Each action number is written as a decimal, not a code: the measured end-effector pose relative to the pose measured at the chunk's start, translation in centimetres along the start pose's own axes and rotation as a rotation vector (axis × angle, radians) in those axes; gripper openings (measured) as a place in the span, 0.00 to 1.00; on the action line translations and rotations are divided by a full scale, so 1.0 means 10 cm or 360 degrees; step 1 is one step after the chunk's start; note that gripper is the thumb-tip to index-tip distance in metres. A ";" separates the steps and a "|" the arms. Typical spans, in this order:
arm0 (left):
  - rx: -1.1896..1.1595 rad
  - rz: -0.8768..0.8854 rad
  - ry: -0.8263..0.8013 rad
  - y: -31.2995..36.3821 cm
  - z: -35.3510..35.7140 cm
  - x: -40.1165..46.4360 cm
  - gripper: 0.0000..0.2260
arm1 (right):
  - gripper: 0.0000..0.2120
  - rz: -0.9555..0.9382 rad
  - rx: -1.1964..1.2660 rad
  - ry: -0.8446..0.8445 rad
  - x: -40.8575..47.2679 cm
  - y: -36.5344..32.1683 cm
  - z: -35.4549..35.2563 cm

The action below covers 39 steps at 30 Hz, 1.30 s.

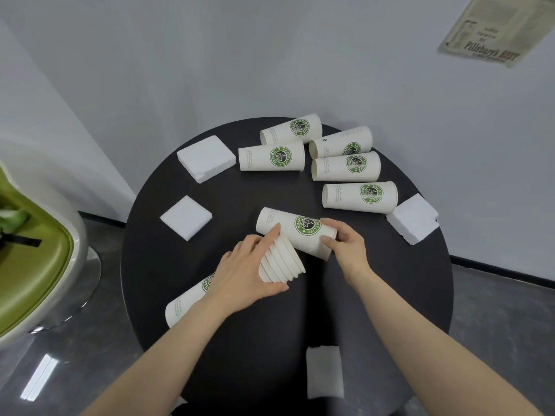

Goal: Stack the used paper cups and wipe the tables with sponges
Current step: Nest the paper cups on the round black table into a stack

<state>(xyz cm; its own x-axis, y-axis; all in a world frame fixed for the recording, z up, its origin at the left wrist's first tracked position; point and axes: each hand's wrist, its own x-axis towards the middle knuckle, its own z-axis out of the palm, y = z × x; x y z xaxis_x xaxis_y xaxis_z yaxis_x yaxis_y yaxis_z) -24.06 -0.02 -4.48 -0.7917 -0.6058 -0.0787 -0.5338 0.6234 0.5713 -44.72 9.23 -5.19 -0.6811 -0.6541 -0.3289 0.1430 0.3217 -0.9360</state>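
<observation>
1. My left hand [240, 271] is gripping the nested cup stack [280, 261] around its rims, mouth aimed right.
2. My right hand [345, 240] is grasping one loose cup [295, 232] at its open end, lying just beside the stack's mouth.
3. I am mid-stacking; judged next: turn this cup base-first and seat it.
4. Five cups [359, 196] are lying on the table [240, 340] beyond; sponges [186, 217] are waiting untouched.

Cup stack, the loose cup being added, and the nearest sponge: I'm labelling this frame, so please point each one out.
Cup stack [282, 262], head view, on the nested rims.
Loose cup [295, 232], head view, on its side wall by the green logo.
Nearest sponge [325, 373], head view, on its top face.
</observation>
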 end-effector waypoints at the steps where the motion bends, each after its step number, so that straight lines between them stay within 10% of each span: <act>1: 0.0000 0.0000 0.0001 0.01 0.00 0.00 0.47 | 0.19 -0.0028 0.0016 0.0017 -0.04 -0.02 -0.03; 19: 0.0128 -0.0028 0.0034 0.14 0.03 -0.13 0.47 | 0.23 -0.0447 0.0332 0.0166 -0.66 -0.46 -0.93; 39: 0.0063 0.0290 0.0000 -0.07 -0.31 -0.13 0.48 | 0.25 -0.0494 0.0123 -0.0147 -1.15 -0.53 0.25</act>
<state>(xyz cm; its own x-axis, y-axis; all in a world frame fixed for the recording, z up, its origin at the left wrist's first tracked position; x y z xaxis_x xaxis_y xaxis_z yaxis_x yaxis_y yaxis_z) -21.72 -1.19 -2.20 -0.8762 -0.4813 0.0231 -0.3931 0.7416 0.5436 -35.82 13.39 3.22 -0.6332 -0.7733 -0.0331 -0.0047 0.0467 -0.9989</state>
